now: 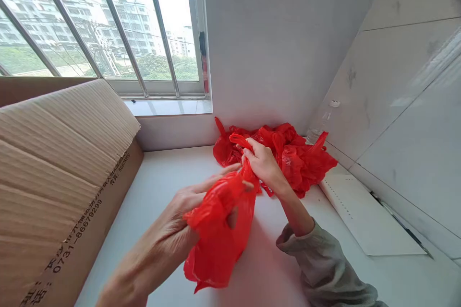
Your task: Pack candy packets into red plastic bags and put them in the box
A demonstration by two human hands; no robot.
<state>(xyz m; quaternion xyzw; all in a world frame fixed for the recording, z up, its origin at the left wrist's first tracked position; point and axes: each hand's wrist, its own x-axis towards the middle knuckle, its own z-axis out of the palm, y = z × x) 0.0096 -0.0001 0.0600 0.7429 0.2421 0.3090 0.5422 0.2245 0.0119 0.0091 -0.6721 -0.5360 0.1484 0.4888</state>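
Note:
A red plastic bag (225, 230) stretches between my two hands above the white tabletop. My right hand (262, 159) is closed around the bag's gathered upper end, with a loop of red plastic sticking out past the fingers. At the lower left, my left hand (190, 213) holds the loose, wide part of the same bag. Some of its fingers reach out beyond the plastic, and the bag covers the rest. Just behind my right hand lies a heap of crumpled red plastic bags (297, 160), against the wall.
A large open cardboard box (68, 153) stands at the left, below a barred window (118, 33). A clear plastic bottle with a white cap (334, 103) stands in the back corner. On the right lie a white notebook (367, 216) and a dark pen (412, 236) along the tiled wall.

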